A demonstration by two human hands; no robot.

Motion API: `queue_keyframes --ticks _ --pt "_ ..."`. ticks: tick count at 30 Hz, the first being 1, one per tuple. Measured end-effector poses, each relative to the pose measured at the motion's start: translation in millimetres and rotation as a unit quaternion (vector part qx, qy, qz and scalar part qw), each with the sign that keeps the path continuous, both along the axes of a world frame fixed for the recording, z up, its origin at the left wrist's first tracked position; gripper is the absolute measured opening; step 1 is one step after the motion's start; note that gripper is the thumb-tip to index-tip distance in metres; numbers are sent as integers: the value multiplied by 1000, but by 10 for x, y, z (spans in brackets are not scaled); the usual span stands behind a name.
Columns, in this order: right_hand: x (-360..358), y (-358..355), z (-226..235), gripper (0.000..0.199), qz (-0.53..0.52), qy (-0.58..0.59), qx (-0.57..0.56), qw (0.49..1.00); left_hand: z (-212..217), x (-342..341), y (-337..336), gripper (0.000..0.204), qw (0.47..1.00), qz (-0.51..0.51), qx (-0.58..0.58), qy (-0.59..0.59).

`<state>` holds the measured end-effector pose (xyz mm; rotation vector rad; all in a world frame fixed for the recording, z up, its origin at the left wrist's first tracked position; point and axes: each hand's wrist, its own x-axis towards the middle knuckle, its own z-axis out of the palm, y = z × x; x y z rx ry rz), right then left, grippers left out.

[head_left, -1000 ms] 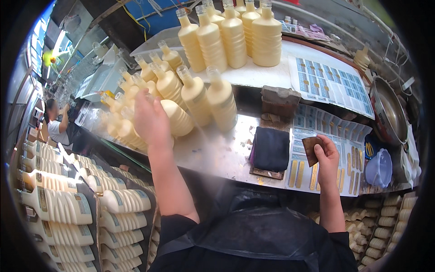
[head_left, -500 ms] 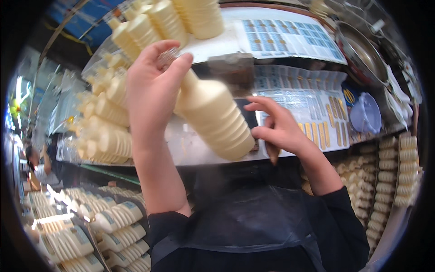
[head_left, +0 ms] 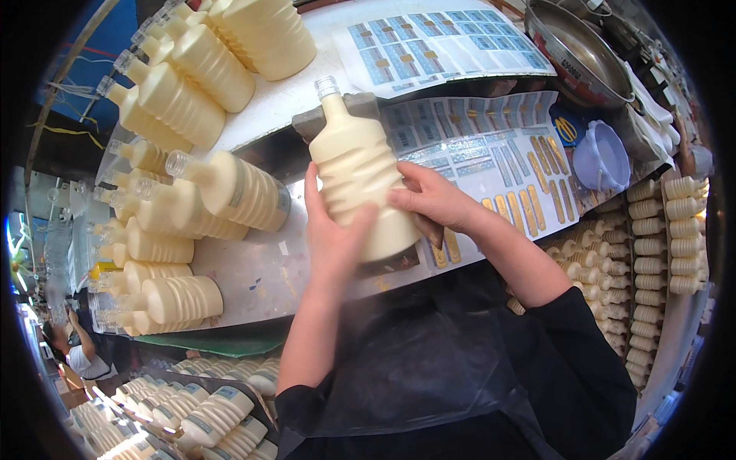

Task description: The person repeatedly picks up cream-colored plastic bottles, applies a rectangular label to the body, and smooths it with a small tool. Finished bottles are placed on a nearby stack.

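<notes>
Upright before me, tilted slightly, is a cream ribbed bottle (head_left: 354, 157) with a clear threaded neck. My left hand (head_left: 333, 234) is closed round its left side, partly blurred. Against its right side my right hand (head_left: 435, 201) presses with thumb and fingers. Below that hand shows a small brown pointed thing (head_left: 431, 231), partly hidden; I cannot tell what it is. Behind the bottle's shoulder sits a grey block (head_left: 307, 123). Right of it lies a sheet of blue labels (head_left: 491, 157), with gold label strips (head_left: 529, 207) nearer my right arm.
Cream bottles (head_left: 184, 192) lie stacked at the table's left, and others (head_left: 215, 65) stand on a raised white shelf (head_left: 330, 61) with another label sheet (head_left: 399, 50). A lilac bucket (head_left: 602, 157) and metal basin (head_left: 579, 46) are at right. Racked bottles (head_left: 218, 414) fill both lower sides.
The bottle went from hanging tilted by its neck in my left hand to standing before me. My left hand moved down to its side, and my right hand came onto it.
</notes>
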<state>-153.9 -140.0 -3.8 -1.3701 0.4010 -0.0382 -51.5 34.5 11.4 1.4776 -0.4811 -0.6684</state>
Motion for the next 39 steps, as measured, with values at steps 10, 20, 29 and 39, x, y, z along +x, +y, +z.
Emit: queue_keyframes --ticks 10,20,29,39 --pt "-764 -235 92 20 -91 125 -353 923 -153 -44 -15 97 995 43 19 -92" --pt "-1608 272 -369 36 85 -7 -663 743 -250 -194 56 82 986 85 -16 -142" --pt "-1690 239 -533 22 49 -35 -672 738 29 -662 147 20 833 -47 -57 -548" --pt "-1387 190 48 18 -151 107 -6 983 70 -993 -293 27 776 -113 121 -609"
